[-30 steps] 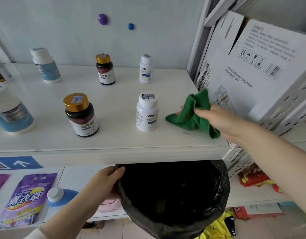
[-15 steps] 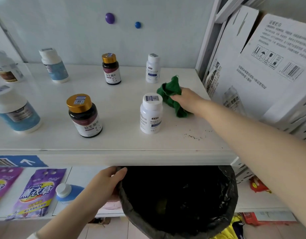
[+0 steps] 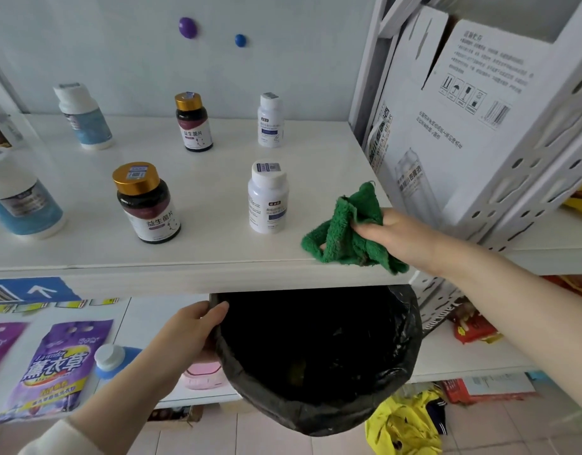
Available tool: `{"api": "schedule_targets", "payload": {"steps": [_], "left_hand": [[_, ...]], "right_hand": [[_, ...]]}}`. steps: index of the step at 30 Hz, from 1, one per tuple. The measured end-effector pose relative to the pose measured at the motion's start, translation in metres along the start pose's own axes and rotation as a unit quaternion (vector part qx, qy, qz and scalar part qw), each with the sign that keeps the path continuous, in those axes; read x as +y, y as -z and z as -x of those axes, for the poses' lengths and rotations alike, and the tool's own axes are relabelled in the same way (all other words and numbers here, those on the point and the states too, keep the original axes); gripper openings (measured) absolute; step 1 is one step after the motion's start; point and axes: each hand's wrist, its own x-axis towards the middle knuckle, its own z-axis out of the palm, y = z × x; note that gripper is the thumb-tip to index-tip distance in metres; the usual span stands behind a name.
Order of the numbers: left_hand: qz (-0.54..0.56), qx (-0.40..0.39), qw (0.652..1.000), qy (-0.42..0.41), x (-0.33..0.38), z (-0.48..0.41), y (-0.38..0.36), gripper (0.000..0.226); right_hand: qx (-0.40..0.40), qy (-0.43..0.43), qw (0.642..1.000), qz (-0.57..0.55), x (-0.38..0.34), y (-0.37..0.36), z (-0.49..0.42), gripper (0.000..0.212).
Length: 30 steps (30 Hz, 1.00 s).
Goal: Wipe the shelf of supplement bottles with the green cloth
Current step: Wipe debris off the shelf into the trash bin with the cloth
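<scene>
Head view: my right hand (image 3: 401,238) bunches the green cloth (image 3: 343,236) at the shelf (image 3: 214,198) front edge, and my left hand (image 3: 191,330) grips the bin (image 3: 411,339) rim below. If the bin sits off-line the swept grit misses it, or a wide stroke tips the white bottle (image 3: 268,198). Half a second ago the cloth was deeper in, beside that bottle.
</scene>
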Motion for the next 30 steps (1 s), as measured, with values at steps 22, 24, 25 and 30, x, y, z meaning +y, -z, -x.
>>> {"api": "schedule_targets", "payload": {"steps": [22, 24, 25, 30], "left_hand": [[-0.027, -0.015, 0.999, -0.01, 0.001, 0.012, 0.0, 0.027], [-0.027, -0.016, 0.999, -0.009, 0.001, 0.013, 0.0, 0.024], [-0.027, -0.016, 0.999, -0.01, 0.002, 0.013, 0.0, 0.023], [-0.023, -0.024, 0.999, -0.014, 0.002, 0.015, -0.001, 0.022]], "right_hand": [[0.278, -0.054, 0.952, 0.113, 0.006, -0.017, -0.008, 0.019], [0.273, -0.032, 0.955, 0.107, 0.001, -0.034, 0.011, 0.026], [0.265, -0.022, 0.96, 0.092, -0.001, -0.044, 0.021, 0.023], [0.144, -0.045, 0.989, -0.004, 0.008, -0.089, 0.066, 0.024]]}}
